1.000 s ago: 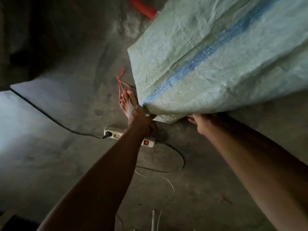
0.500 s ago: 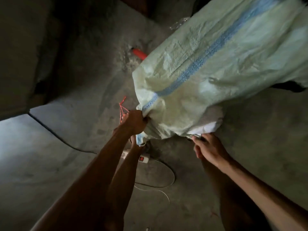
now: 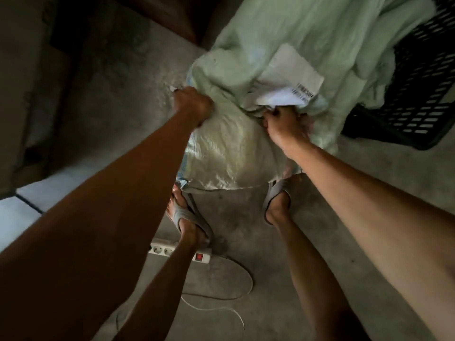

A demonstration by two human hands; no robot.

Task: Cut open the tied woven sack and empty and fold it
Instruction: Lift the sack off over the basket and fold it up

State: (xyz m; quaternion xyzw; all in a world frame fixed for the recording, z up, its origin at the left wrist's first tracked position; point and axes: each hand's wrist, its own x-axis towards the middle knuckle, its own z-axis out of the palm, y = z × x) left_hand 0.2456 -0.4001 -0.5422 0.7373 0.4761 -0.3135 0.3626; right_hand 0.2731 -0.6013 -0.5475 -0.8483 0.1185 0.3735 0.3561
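Note:
A pale green woven sack (image 3: 320,33) stretches from my hands up toward the top right, its far end lying over a black crate. A slack fold of it (image 3: 226,156) hangs down in front of my feet. My left hand (image 3: 192,104) is clenched on the sack's left edge. My right hand (image 3: 285,124) grips bunched sack fabric just below a white paper label (image 3: 290,77) with a barcode. The sack's mouth and what is inside it are hidden.
A black plastic lattice crate (image 3: 413,94) stands at the right. A white power strip (image 3: 179,252) with a red switch lies by my left foot, its white cable (image 3: 236,294) looping over the concrete floor. My sandalled feet (image 3: 275,203) stand under the sack.
The sack has swung up and away, now draped over the crate with the label facing me. Both hands rose and tightened on it; my feet stepped in close.

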